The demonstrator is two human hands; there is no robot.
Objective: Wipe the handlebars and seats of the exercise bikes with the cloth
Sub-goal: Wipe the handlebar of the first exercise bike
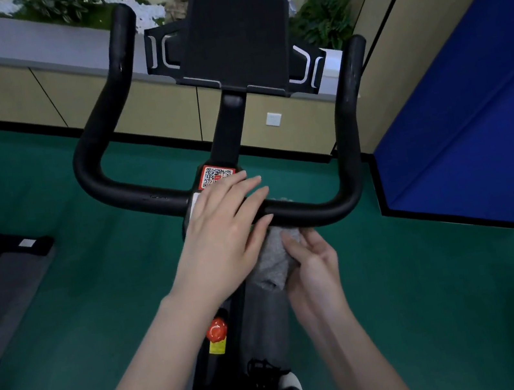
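Single view logged. I see from a head-worn wide-angle camera, facing forward and steeply down, close above the handlebars (140, 195); green floor (97, 306) near, wall cabinets (149, 107) at far edge.

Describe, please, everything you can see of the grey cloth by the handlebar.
The cloth is grey and soft-looking, bunched into a wad. It sits just under the handlebar, right of its middle, its top against the bar. The right hand grips its lower right side; the left hand lies flat over the bar beside it.
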